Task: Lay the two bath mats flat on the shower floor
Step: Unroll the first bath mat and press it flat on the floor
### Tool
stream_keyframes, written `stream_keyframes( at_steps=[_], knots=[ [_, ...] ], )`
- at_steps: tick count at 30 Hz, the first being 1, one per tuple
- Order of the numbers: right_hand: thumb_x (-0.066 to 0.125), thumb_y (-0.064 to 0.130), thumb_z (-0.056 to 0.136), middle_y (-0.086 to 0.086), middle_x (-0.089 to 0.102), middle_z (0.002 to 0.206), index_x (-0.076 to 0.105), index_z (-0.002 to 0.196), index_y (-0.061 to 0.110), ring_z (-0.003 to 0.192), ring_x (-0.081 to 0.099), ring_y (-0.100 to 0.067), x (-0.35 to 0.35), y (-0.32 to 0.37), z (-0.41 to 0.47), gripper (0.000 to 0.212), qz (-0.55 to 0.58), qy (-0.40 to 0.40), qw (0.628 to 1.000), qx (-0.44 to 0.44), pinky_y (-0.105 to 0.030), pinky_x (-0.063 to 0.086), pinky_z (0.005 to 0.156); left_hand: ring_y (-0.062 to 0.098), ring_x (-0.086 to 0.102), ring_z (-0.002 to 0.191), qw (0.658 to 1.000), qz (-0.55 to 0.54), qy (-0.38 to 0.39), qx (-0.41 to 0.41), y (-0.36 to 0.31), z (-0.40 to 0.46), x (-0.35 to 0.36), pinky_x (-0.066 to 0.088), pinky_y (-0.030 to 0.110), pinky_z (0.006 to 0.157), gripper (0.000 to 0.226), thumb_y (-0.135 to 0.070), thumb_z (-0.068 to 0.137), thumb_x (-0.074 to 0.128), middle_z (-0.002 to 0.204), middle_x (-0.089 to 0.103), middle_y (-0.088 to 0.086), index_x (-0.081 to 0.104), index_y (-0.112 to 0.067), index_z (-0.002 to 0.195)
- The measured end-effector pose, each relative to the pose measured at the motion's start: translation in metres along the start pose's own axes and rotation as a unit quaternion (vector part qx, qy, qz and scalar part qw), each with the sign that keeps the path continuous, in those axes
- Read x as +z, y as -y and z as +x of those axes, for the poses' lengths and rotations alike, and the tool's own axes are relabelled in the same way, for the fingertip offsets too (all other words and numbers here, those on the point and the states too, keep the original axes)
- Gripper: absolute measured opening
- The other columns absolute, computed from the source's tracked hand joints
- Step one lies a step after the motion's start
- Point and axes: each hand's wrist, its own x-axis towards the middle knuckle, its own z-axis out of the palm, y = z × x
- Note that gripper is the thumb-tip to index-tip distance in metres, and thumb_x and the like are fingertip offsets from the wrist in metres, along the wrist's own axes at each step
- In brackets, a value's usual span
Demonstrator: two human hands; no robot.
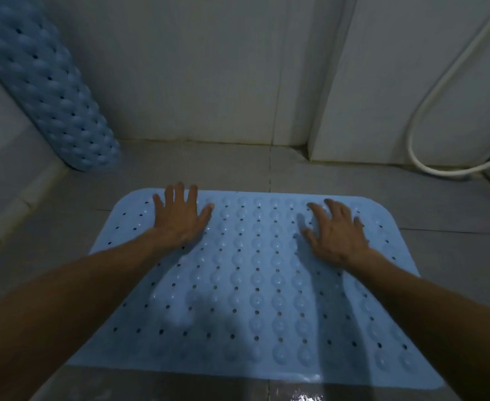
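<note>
Grey tiled shower floor [310,175], filling the lower two thirds of the frame, grout lines crossing, wet glare at bottom centre. Pale wall panels [203,68] across the top of the frame, meeting the floor along a dark seam just above mid-height. Flat bath mat [255,285], light blue, rounded corners, rows of raised bubbles and small drain holes, spread on the floor across centre and lower frame; near edge close to the bottom of the frame, far edge just above centre, well short of the wall. Rolled bath mat [44,91], same blue, bumpy surface with holes, standing tilted in the upper left of the frame, lower end on the floor, upper end leaning away toward the top left corner; well apart from the flat mat. Two bare forearms entering from lower left and lower right. White shower hose [429,94], looping down the upper right of the frame to floor level at right. Left hand [180,218], left of centre, palm down on the far left part of the flat mat, fingers spread and straight, gripping nothing. Right hand [336,233], right of centre, palm down on the far right part of the same mat, fingers splayed and slightly bent, gripping nothing.
</note>
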Motion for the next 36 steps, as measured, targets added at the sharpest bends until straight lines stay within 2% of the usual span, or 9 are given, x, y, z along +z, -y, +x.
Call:
stream_keyframes(
  at_steps=[2, 4, 8, 13, 19, 23, 27, 31, 36],
  knots=[
    [0.019, 0.07, 0.095, 0.0, -0.012, 0.166, 0.002, 0.155, 0.045, 0.151, -0.012, -0.033, 0.027, 0.011, -0.021, 0.067, 0.025, 0.05, 0.998, 0.019, -0.065, -0.003, 0.115, 0.031, -0.011, 0.149, 0.998, -0.015, 0.064, -0.016, -0.003, -0.023, 0.024, -0.009, 0.058, 0.116, 0.077, -0.071, 0.092, 0.008, 0.163, -0.013, 0.004, -0.004, -0.028, 0.155],
    [0.006, 0.075, 0.091, 0.002, -0.025, 0.163, -0.01, 0.152, 0.049, 0.148, -0.024, -0.035, 0.048, 0.016, -0.036, 0.069, 0.029, 0.073, 0.996, 0.053, -0.068, -0.012, 0.114, 0.029, -0.02, 0.148, 0.994, -0.031, 0.106, -0.019, -0.004, -0.034, 0.041, -0.013, 0.061, 0.115, 0.076, -0.073, 0.09, 0.004, 0.16, -0.026, -0.003, -0.014, -0.035, 0.153],
    [-0.004, 0.079, 0.087, 0.004, -0.033, 0.159, -0.019, 0.149, 0.051, 0.145, -0.031, -0.035, 0.065, 0.014, -0.042, 0.07, 0.018, 0.049, 0.995, 0.082, -0.066, -0.017, 0.113, 0.029, -0.02, 0.148, 0.996, -0.026, 0.081, -0.024, -0.009, -0.033, 0.061, -0.013, 0.063, 0.113, 0.073, -0.071, 0.089, 0.0, 0.158, -0.03, -0.005, -0.019, -0.036, 0.151],
    [-0.004, 0.081, 0.085, 0.007, -0.033, 0.159, -0.02, 0.147, 0.054, 0.144, -0.033, -0.032, 0.066, 0.009, -0.039, 0.07, 0.009, 0.03, 0.996, 0.083, -0.066, -0.022, 0.111, 0.029, -0.02, 0.148, 0.998, -0.013, 0.047, -0.03, -0.01, -0.029, 0.069, -0.013, 0.062, 0.114, 0.073, -0.071, 0.089, -0.003, 0.158, -0.029, -0.003, -0.021, -0.036, 0.15],
    [-0.004, 0.082, 0.084, 0.007, -0.033, 0.159, -0.02, 0.148, 0.054, 0.144, -0.034, -0.032, 0.065, 0.006, -0.037, 0.071, 0.01, 0.032, 0.996, 0.082, -0.066, -0.022, 0.111, 0.029, -0.021, 0.148, 0.997, -0.013, 0.068, -0.031, -0.015, -0.028, 0.064, -0.015, 0.062, 0.114, 0.071, -0.07, 0.09, -0.002, 0.158, -0.03, -0.004, -0.021, -0.036, 0.15],
    [-0.003, 0.081, 0.085, 0.005, -0.032, 0.16, -0.018, 0.148, 0.053, 0.144, -0.033, -0.034, 0.062, 0.005, -0.036, 0.071, 0.01, 0.039, 0.996, 0.076, -0.066, -0.02, 0.111, 0.028, -0.022, 0.147, 0.991, -0.02, 0.129, -0.025, -0.017, -0.028, 0.051, -0.013, 0.063, 0.113, 0.072, -0.071, 0.09, 0.0, 0.156, -0.033, -0.005, -0.022, -0.037, 0.149],
    [0.002, 0.074, 0.091, -0.004, -0.026, 0.162, -0.013, 0.154, 0.043, 0.146, -0.028, -0.038, 0.053, 0.01, -0.035, 0.071, -0.004, 0.051, 0.997, 0.064, -0.065, -0.021, 0.111, 0.029, -0.018, 0.148, 0.972, 0.013, 0.236, -0.003, -0.01, -0.017, 0.015, -0.01, 0.059, 0.116, 0.076, -0.076, 0.088, 0.005, 0.157, -0.032, -0.005, -0.018, -0.038, 0.151],
    [0.011, 0.058, 0.098, -0.014, -0.014, 0.164, 0.002, 0.159, 0.022, 0.15, -0.019, -0.035, 0.034, 0.036, -0.031, 0.071, 0.012, 0.031, 0.999, 0.016, -0.06, -0.015, 0.117, 0.027, -0.014, 0.149, 0.967, 0.088, 0.239, 0.009, -0.001, -0.023, -0.03, -0.009, 0.054, 0.118, 0.076, -0.069, 0.094, 0.01, 0.16, -0.023, 0.002, -0.008, -0.028, 0.155],
    [0.015, 0.053, 0.101, -0.008, -0.004, 0.166, 0.009, 0.159, 0.022, 0.152, -0.012, -0.027, 0.016, 0.094, -0.02, 0.065, 0.079, 0.02, 0.993, -0.089, -0.054, -0.011, 0.12, 0.027, -0.013, 0.15, 0.957, 0.16, 0.241, 0.026, 0.02, -0.063, -0.062, -0.008, 0.05, 0.12, 0.078, -0.066, 0.096, 0.013, 0.161, -0.021, 0.007, -0.007, -0.021, 0.155]
  ],
)
